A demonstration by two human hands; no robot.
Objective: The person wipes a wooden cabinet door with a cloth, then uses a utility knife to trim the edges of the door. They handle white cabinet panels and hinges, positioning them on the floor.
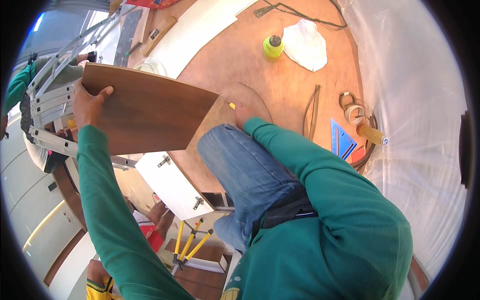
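My left hand grips the left edge of a dark brown wood-grain panel, thumb on its face. The panel stands tilted up over the wooden work surface. Close to the panel's right corner, my right hand is closed around a slim tool with a yellow end. Most of that tool is hidden in the fingers, so its exact kind does not show. My jeans-clad knee rests just below the right hand.
A yellow-green bottle stands beside a white cloth. Toward the right lie a blue set square, tape rolls, a glue bottle and edging strips. A white hinged door, a ladder, a yellow-legged tripod and other people occupy the left.
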